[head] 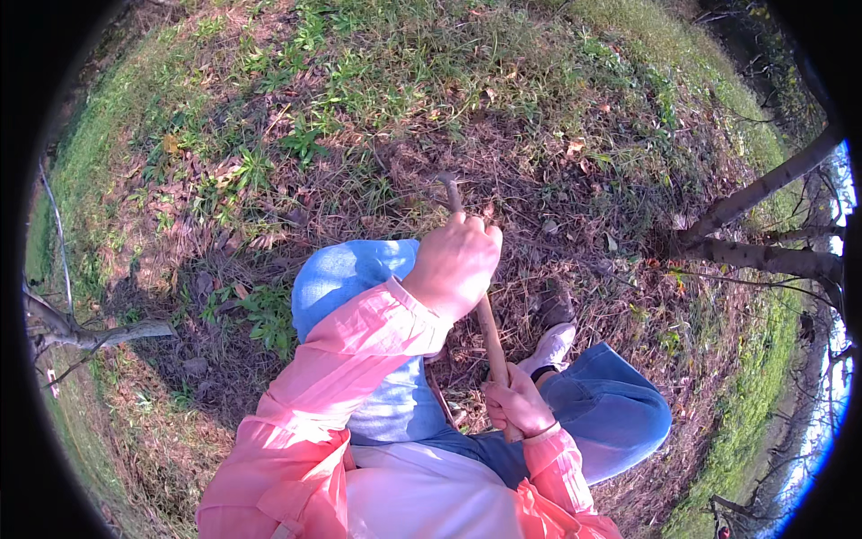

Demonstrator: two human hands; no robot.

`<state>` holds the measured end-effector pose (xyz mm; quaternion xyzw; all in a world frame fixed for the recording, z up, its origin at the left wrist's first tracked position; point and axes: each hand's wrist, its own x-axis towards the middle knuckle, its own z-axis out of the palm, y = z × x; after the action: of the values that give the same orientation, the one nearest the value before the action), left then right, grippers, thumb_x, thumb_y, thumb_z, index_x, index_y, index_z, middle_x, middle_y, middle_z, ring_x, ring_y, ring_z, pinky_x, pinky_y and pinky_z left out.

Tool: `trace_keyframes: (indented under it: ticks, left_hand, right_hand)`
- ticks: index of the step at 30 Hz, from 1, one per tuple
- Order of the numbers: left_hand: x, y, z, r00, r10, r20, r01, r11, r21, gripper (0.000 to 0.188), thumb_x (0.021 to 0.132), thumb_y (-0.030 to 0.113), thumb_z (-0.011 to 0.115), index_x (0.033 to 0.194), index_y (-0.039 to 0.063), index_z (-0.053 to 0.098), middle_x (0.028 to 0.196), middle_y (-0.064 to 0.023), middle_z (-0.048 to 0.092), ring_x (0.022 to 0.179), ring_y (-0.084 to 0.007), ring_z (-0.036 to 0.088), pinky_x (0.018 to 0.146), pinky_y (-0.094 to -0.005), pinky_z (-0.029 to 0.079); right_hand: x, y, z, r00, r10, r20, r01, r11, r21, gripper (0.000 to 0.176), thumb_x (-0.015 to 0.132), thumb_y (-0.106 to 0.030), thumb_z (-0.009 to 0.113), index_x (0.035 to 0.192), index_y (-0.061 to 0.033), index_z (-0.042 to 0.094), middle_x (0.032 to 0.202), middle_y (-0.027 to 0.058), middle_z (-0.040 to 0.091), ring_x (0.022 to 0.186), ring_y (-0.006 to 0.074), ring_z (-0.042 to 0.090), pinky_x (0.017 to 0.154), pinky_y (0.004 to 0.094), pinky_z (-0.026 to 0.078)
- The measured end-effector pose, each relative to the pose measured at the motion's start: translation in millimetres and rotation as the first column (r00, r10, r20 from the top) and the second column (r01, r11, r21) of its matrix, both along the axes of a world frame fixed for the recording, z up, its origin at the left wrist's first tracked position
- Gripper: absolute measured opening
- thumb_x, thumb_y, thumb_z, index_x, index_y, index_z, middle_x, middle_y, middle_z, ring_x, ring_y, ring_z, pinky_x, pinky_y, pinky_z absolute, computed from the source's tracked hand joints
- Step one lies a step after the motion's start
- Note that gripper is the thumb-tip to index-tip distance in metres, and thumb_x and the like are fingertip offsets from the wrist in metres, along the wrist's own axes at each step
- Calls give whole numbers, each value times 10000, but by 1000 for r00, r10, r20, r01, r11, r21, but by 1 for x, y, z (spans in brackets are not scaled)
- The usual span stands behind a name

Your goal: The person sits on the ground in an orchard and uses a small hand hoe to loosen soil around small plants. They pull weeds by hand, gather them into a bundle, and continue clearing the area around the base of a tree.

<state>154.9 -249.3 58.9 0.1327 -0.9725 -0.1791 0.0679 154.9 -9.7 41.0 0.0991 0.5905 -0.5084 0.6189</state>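
Both my hands grip one long wooden handle [491, 337], which slants away from my lap towards the ground ahead. My left hand [454, 263] is closed around it near the far end. Lower down, close to my body, my right hand [518, 402] wraps the near end. Past my left fist the handle meets a short bent tip [447, 179] over dry grass; whether this is a hoe's head, I cannot tell. Pink sleeves [357, 350] cover both my forearms.
My jeans-clad knees [353, 276] are bent on either side of the handle, with a light shoe [553, 343] by the right one. Tree branches [761, 192] reach in from the right; a cut branch [128, 331] juts in at left. Weeds [269, 316] and dry grass cover the sloping ground.
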Motion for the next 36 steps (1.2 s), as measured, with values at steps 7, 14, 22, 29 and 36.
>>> trace_keyframes:
  ticks: [7,14,22,29,36]
  left_hand:
    - [-27,13,-122,875,85,476,-79,996,-33,172,753,210,676,837,73,739,857,-84,719,855,-268,696,702,-419,558]
    - [-50,1,-254,527,485,698,-722,-176,669,331,867,369,573,1042,89,596,857,-194,597,782,-313,605,700,-409,496]
    - [-69,0,-277,670,433,602,-69,-772,632,515,952,490,371,1054,3,506,1032,-224,596,971,-406,581,931,-528,464]
    - [-65,-9,-297,699,449,557,-43,-750,660,520,967,486,324,992,21,555,870,-165,626,803,-371,596,754,-534,504]
    - [-71,6,-274,556,477,680,-24,-809,587,338,969,369,457,732,129,454,585,-20,440,542,-200,464,603,-430,496]
  right_hand:
    - [21,30,-16,992,73,-99,-77,996,-41,201,899,-84,563,954,-46,374,655,27,425,431,94,382,372,282,349]
    - [33,56,-30,999,-54,0,54,992,-118,222,882,-99,574,966,-44,376,660,21,417,439,91,384,381,286,344]
    - [62,73,-32,994,-110,16,112,983,-145,266,894,-143,565,1061,-9,408,627,26,421,435,107,400,381,289,356]
    - [62,75,-34,949,115,-295,-94,992,84,245,890,-177,595,1001,-13,451,643,81,513,480,158,517,426,328,410]
    - [58,77,-43,670,172,-723,-36,979,199,315,838,-238,639,959,20,504,697,216,590,651,350,619,609,433,477]
